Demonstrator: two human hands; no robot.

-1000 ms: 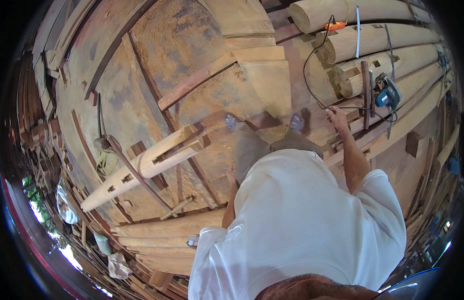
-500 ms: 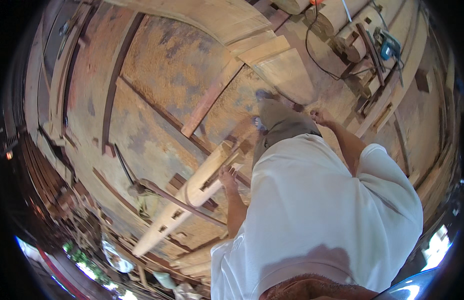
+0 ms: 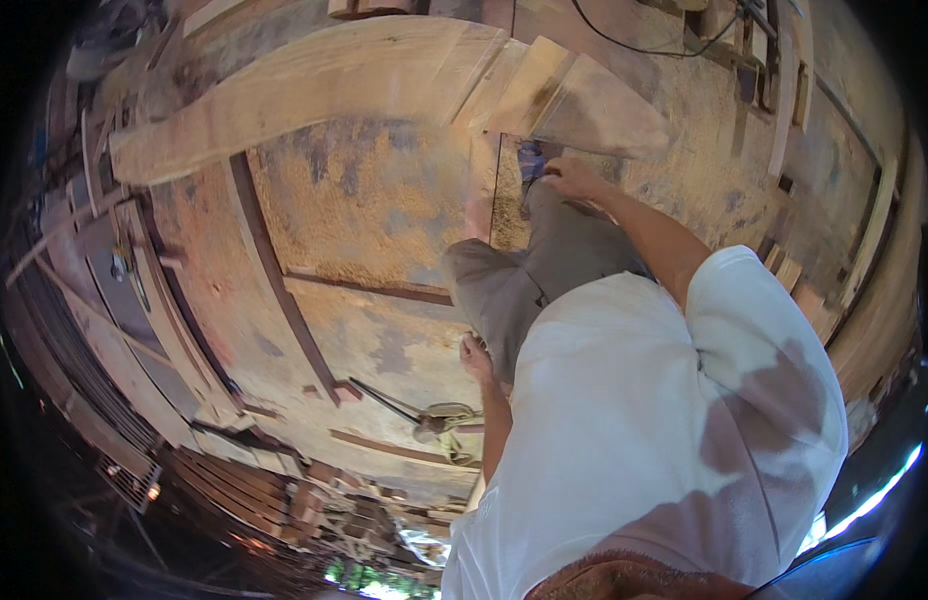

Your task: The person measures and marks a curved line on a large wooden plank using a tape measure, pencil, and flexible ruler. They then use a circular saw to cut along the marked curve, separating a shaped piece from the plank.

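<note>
My left hand (image 3: 476,358) hangs beside my bent leg in grey-brown trousers (image 3: 494,300), its fingers loosely curled but apart, with nothing visible in them. Farther forward, my right hand (image 3: 576,182) is by my other leg, near the edge of a big curved wooden timber (image 3: 334,85). Its fingers reach loosely toward the left and no held object shows. A lighter block (image 3: 537,85) lies across the timber toward its rounded right end. Part of my foot (image 3: 531,160) shows between my right hand and the timber.
Dark wooden strips (image 3: 279,275) lie across the sawdust-covered floor (image 3: 354,230). Left of my left hand is a bundle with a dark rod (image 3: 444,418). Stacked boards (image 3: 229,490) line the lower left. A black cable (image 3: 624,45) runs along the top right, near more timbers.
My view has turned left and I have stepped along the curved timber. The notched beam near my left hand has left view. My right hand has swung forward.
</note>
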